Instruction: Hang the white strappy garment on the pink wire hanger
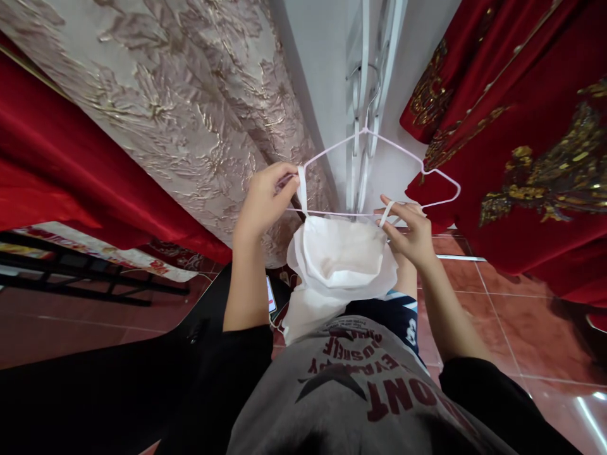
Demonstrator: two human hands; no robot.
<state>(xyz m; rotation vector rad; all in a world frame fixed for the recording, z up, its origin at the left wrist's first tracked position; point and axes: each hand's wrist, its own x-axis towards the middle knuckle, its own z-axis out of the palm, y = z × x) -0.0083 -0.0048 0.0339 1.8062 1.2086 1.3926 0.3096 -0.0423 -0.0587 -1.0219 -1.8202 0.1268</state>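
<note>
In front of my lap a white garment with thin shoulder straps (346,253) hangs with its neckline spread. A pale pink clothes hanger (391,139) is above it, its hook at the white metal rack. My left hand (268,199) is closed around the hanger's left end, partly hiding it. The garment's left strap (302,189) loops over the hanger right beside my left thumb. With bent fingers, my right hand (410,227) holds the right strap (386,213) stretched as a loop, below the hanger's bottom bar. The hanger's right end sticks out free beyond that hand.
Red cloth with gold sequins (535,170) hangs on the right, a pale textured brocade (190,114) on the left. The white metal rack (363,82) stands against the wall ahead. A lit phone (270,296) lies left of my lap. The floor is red tile (512,316).
</note>
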